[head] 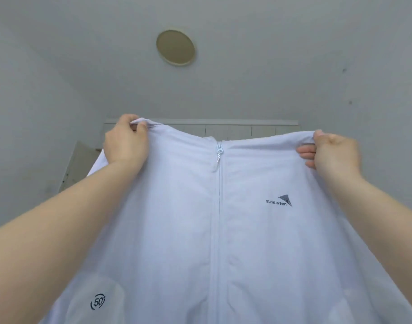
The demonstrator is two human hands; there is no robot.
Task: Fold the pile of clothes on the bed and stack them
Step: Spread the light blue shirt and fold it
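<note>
Overhead at 12 o'clock: my left hand (126, 143) and right hand (333, 152) each pinch top edge of pale lavender zip-front jacket (200, 230); long axis hangs toward 6 o'clock, grips level, equally near.

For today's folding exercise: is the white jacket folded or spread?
Spread: both hands, left hand and right hand, hold the white jacket up, zipped.

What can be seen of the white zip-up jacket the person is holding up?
The white jacket is thin, smooth and slightly sheer-looking. It hangs spread out, front toward the camera, held up in front of the wall and ceiling. Its centre zipper is closed, the pull near the top edge. A dark "sunscreen" logo with a triangle sits on one chest side; a "50" mark sits lower down. The left hand and right hand each grip a top corner. Its lower part runs out of frame.
</note>
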